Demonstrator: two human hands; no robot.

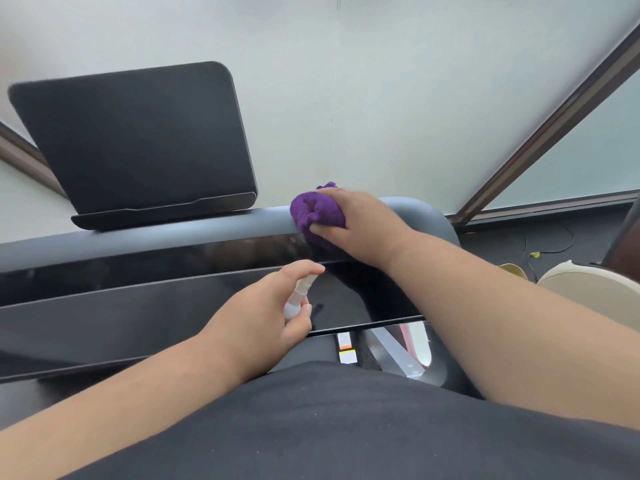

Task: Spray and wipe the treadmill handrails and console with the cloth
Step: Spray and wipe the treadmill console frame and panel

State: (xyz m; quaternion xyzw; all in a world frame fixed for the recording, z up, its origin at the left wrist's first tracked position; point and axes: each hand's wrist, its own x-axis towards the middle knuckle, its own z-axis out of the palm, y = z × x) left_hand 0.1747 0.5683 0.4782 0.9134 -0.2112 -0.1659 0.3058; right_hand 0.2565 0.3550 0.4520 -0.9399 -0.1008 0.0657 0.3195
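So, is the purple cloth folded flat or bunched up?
Bunched up: the purple cloth bulges in wrinkled lumps under the right hand gripping it.

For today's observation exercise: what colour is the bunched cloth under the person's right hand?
Purple: the bunched cloth shows clearly in the head view.

A bunched purple terry cloth [317, 209] lies pressed on the grey padded handrail [145, 239], above the glossy black console [173, 306]; a small white spray bottle [297, 295] tilts over that console.

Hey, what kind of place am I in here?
Probably a gym or home workout room. You stand at a treadmill: a glossy black console, a grey front handrail and a dark screen. Frosted window panels stand right behind it.
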